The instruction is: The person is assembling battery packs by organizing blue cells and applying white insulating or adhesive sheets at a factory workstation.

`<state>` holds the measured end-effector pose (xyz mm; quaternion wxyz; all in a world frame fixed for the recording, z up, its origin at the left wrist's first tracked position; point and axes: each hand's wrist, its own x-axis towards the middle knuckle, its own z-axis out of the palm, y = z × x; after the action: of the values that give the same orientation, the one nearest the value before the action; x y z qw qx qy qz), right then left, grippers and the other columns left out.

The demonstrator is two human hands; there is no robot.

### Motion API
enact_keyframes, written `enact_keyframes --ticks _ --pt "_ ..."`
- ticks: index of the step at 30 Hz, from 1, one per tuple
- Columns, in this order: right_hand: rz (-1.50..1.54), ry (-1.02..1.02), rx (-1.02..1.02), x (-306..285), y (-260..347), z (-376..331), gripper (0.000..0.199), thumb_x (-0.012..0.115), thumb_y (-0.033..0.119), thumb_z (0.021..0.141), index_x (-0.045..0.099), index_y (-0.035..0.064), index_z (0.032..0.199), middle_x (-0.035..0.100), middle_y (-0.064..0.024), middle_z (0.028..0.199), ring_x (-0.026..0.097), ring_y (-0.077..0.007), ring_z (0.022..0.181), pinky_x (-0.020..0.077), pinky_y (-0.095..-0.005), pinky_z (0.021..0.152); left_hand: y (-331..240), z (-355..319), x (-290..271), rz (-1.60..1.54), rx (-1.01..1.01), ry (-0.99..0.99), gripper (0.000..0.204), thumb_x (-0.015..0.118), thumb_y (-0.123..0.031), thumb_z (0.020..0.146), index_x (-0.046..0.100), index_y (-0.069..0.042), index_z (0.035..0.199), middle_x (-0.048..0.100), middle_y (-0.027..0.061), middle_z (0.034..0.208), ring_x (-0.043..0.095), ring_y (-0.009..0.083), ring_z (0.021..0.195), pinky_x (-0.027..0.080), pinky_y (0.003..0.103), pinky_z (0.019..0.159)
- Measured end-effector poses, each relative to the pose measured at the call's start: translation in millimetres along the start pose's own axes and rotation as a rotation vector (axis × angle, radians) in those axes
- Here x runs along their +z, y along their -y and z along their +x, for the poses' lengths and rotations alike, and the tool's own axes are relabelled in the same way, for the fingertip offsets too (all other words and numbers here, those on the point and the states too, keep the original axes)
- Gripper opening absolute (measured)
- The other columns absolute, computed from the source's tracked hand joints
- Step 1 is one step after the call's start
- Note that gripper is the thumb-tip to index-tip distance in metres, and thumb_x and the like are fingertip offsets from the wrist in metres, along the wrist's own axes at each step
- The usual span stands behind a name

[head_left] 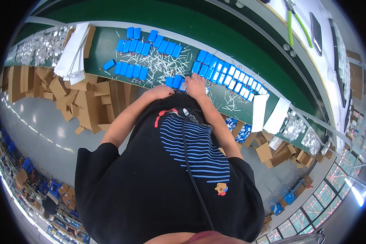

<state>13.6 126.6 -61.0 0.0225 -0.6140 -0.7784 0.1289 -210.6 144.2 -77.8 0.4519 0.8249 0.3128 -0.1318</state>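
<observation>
Blue packs (129, 70) lie on the green table (99, 49), at first in short rows around many thin white sticks (164, 63). Next, at the near edge, we have our left hand (162, 92) with bent fingers beside some packs, then our right hand (196, 86), its fingers lowered at the packs; whether either one grips a pack, we cannot tell. Further right, we see packs in long rows, many with white tops, and then two white sheets (259, 112).

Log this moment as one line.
left hand: beside blue battery packs | right hand: among them | green bench: white strips scattered
</observation>
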Motion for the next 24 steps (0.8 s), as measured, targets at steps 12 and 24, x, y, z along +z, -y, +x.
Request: enact_keyframes --ticks 12,24 --pt "-0.039 -0.090 -0.076 11.4 -1.9 0.8 0.013 0.067 0.023 0.083 0.062 0.0131 0.090 0.055 -0.0096 0.092 0.054 -0.0288 0.086 0.0377 -0.0409 0.079 -34.7 3.5 -9.3 0.227 -0.094 -0.152 0.035 0.050 -0.020 0.092 0.065 -0.018 0.123 0.071 0.0137 0.099 0.066 0.0396 0.078 0.053 0.047 0.069" --pt "0.108 -0.147 0.165 -32.1 5.2 -7.4 0.053 0.061 0.005 0.080 0.050 0.0054 0.132 0.062 -0.0115 0.089 0.059 -0.0286 0.079 0.0432 -0.0413 0.079 -26.1 38.9 6.3 0.508 -0.049 -0.145 0.032 0.046 -0.020 0.097 0.062 -0.010 0.123 0.062 0.0135 0.121 0.067 0.0341 0.081 0.054 0.046 0.068"
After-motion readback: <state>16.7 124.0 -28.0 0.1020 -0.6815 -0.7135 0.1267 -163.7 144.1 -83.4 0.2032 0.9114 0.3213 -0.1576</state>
